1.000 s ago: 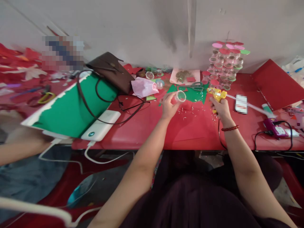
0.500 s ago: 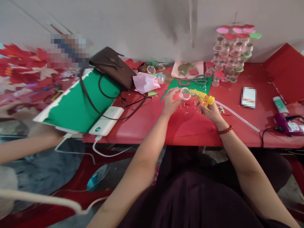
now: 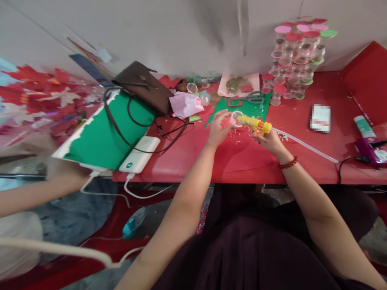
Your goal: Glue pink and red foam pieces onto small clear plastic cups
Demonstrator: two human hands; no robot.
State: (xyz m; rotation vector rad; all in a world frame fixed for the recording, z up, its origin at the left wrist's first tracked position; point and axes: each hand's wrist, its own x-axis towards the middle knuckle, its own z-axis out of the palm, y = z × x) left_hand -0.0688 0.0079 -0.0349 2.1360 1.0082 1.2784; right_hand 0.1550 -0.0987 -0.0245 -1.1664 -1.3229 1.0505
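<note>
Head: yellow glue gun (image 3: 254, 123), clear cup (image 3: 232, 119).

A craft workspace: a red table (image 3: 302, 161) against a bare wall holds stacked plastic cups (image 3: 293, 68), paper flowers (image 3: 36, 84) and paper scraps (image 3: 234, 103).

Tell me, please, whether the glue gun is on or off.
On, it appears: a small orange light glows on the yellow glue gun, beside the right hand.
</note>
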